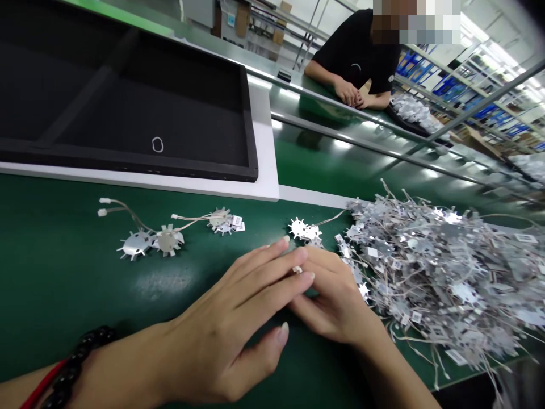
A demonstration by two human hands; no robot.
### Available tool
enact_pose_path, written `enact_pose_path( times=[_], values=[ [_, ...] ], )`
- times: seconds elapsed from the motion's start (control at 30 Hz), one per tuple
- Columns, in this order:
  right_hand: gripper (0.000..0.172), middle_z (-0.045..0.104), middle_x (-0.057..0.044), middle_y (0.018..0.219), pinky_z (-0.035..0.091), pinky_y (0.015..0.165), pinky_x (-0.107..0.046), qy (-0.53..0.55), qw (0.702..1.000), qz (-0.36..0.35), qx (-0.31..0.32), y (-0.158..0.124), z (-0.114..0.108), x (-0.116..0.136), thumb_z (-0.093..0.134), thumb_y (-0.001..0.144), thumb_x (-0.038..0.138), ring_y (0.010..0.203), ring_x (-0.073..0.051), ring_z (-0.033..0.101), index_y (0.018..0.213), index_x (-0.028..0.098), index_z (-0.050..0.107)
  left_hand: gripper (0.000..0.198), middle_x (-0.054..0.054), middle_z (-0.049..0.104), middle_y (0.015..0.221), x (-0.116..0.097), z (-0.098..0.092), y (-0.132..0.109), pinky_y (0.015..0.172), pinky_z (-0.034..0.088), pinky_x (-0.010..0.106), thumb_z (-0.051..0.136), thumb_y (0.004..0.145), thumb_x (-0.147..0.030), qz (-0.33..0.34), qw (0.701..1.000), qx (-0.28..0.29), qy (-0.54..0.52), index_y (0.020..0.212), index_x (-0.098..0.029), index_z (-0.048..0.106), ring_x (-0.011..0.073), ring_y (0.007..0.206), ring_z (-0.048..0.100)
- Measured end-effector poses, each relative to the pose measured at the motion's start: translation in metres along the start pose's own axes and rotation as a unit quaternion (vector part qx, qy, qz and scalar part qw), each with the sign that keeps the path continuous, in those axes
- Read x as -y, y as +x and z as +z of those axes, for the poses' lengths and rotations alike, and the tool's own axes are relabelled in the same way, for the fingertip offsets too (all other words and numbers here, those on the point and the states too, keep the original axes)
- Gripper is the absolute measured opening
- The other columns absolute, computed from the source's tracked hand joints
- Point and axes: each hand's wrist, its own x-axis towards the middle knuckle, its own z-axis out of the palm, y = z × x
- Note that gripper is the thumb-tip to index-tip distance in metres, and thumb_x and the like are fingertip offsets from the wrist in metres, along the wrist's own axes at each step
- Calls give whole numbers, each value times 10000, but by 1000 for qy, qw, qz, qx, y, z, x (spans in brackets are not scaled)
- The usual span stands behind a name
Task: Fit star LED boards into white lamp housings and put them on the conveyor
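My left hand [238, 307] reaches in from the lower left, fingers stretched out, its fingertips against my right hand [334, 295]. The fingers of my right hand are curled together, partly behind the left fingertips. A small white connector [297, 269] shows between the two hands; whatever else is held is hidden. Just beyond the fingers lie silver, gear-shaped metal pieces [299, 228] with a thin wire. To the right is a large tangled heap of similar wired pieces [443, 267]. Further left lie a wired pair [136, 244] and another small group [220, 220].
A black-framed tray [191, 113] on a white board [266, 136] occupies the upper left, with a small pale loop [157, 144] in it. Across the green table [63, 272], a person in black [353, 57] leans beside another heap [417, 113]. A metal rail runs between.
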Motion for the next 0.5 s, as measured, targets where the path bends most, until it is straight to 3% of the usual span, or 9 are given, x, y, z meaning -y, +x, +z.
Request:
enact_pose_path(
  times=[0.13, 0.37, 0.5],
  values=[
    [212, 561, 27, 660, 341, 528, -262, -8, 1000, 18, 20, 1, -1, 0, 546, 949, 116, 584, -126, 462, 762, 214, 529, 632, 92, 402, 1664, -1, -1, 0, 1322, 194, 344, 507, 957, -75, -4, 1000, 4, 0, 1563, -123, 337, 186, 1593, 218],
    [228, 595, -1, 661, 376, 543, -262, -35, 998, 17, 43, 1, -4, -3, 533, 987, 151, 587, -133, 489, 767, 177, 589, 652, 99, 386, 1673, -1, -1, 0, 1318, 223, 386, 491, 964, -72, -19, 1000, 13, 6, 1585, -129, 302, 195, 1599, 207],
    [311, 619, -13, 651, 396, 551, -266, -51, 997, 23, 57, -1, -5, -5, 487, 1037, 184, 582, -137, 504, 746, 178, 596, 618, 135, 381, 1672, -1, -5, 1, 1313, 243, 421, 483, 983, -86, -22, 998, 48, 23, 1574, -100, 304, 204, 1605, 185]
  ],
)
